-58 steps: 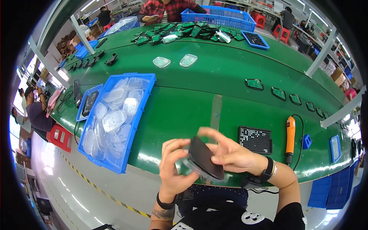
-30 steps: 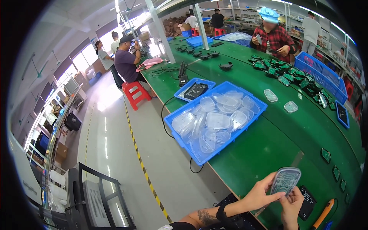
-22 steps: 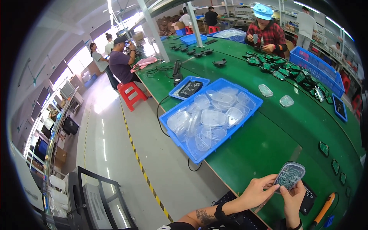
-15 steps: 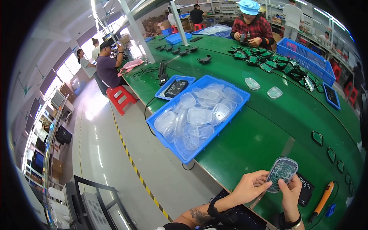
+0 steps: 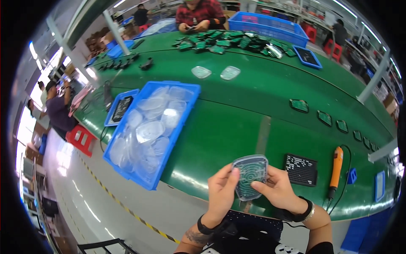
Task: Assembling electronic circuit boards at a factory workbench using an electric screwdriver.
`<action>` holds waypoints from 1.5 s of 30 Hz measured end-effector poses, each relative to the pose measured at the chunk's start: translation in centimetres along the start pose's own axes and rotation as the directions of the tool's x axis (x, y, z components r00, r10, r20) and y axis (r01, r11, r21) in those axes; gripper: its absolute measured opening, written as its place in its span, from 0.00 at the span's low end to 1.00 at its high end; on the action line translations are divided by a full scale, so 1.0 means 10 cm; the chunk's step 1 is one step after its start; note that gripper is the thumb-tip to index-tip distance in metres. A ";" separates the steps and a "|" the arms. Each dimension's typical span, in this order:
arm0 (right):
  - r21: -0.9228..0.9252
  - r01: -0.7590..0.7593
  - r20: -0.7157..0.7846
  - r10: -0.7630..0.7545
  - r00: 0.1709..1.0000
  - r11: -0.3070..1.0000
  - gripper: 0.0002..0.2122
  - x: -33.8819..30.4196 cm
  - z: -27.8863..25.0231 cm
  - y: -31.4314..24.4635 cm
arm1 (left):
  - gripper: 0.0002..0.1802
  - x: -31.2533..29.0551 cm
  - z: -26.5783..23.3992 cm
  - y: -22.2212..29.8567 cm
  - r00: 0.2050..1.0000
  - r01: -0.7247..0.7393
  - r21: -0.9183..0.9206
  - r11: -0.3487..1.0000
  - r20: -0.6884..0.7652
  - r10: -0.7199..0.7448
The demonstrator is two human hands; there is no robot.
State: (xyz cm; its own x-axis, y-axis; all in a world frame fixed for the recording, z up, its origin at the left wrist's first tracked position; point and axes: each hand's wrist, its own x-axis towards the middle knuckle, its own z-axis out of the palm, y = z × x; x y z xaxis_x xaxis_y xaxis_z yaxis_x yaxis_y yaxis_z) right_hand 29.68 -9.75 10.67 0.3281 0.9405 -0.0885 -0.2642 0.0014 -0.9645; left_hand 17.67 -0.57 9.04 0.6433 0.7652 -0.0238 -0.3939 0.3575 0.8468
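Green-faced unit (image 5: 248,172), clear cover (image 5: 251,158) on

Our left hand (image 5: 221,186) and right hand (image 5: 280,189) grip its opposite sides, above the near edge of the counter (image 5: 215,135). The cover looks already seated; whether it is fastened, we cannot tell. The orange screwdriver (image 5: 336,167) lies untouched near the black grid tray (image 5: 303,179). Loose covers (image 5: 150,131) fill the blue tray (image 5: 180,132); green boards (image 5: 324,118) lie rightward in a row, seemingly coverless.

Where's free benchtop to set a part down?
Free: green benchtop between blue bin and tape strip, beyond the held clear-fronted casing; also between the two clear covers and the right-hand row of circuit boards. Crowded: circuit-board heap, far side.
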 end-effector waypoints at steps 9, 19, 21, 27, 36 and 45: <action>-0.014 0.058 0.015 -0.058 0.998 0.998 0.11 -0.05 -0.01 0.11 | 0.18 -0.01 0.11 -0.09 0.993 -0.096 -0.103 0.990 -0.078 0.088; -0.149 -0.136 0.021 0.141 0.990 0.979 0.12 0.24 -0.15 0.24 | 0.18 0.18 -0.16 -0.21 0.979 0.159 -0.128 0.979 -0.106 -0.173; -0.158 -0.536 -0.017 0.541 0.841 0.829 0.12 0.62 -0.31 0.24 | 0.20 0.21 -0.31 -0.30 0.963 0.142 -0.130 0.981 -0.210 -0.167; 0.111 -0.286 -0.210 0.304 0.929 0.952 0.21 2.11 -1.16 0.06 | 0.25 0.05 -0.35 -0.24 0.978 0.119 -0.008 0.993 -0.171 -0.119; -0.637 0.031 -0.213 -0.215 0.953 0.770 0.18 0.64 -1.45 -0.94 | 0.18 -0.05 -0.59 -0.31 0.988 0.129 0.306 0.943 -0.120 -0.096; -0.714 -0.529 0.486 -0.868 0.099 -0.460 0.06 -2.13 -1.33 -1.07 | 0.19 -0.23 -0.17 -0.42 0.922 -0.149 0.733 0.663 0.346 -0.175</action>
State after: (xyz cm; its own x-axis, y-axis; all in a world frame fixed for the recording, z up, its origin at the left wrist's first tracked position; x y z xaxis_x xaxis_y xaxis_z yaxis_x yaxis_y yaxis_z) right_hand 37.62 -34.28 19.60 -0.1788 0.2575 0.9496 0.5952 -0.7402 0.3128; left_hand 16.73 -2.94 4.64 0.8892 0.4574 0.0135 0.1241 -0.2694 0.9550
